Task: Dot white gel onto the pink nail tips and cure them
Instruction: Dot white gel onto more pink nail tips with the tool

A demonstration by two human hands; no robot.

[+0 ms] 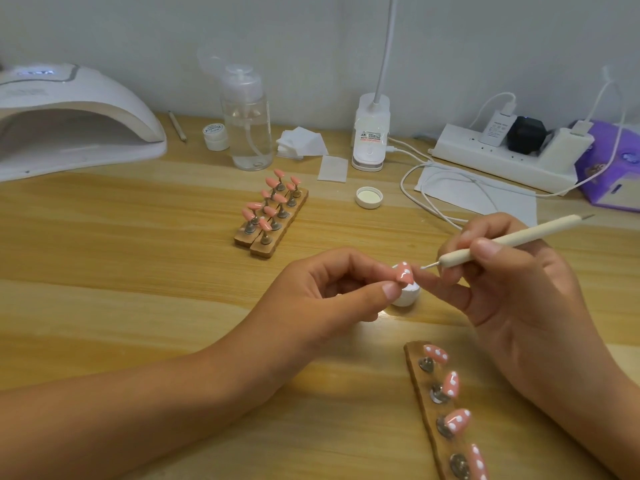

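Pinching a pink tip (404, 273) in its grip just above the gel pot (408, 297) on the worktop (138, 271), the left hand (332, 289) steadies it near refills, while the right hand (512, 282) holds the dotter (502, 241) pen-like, point just beside it.

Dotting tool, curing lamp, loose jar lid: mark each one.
dotting tool (540, 231), head view, white shaft beyond the fingers.
curing lamp (69, 95), head view, arched white top.
jar lid (369, 197), head view, its upturned inside.
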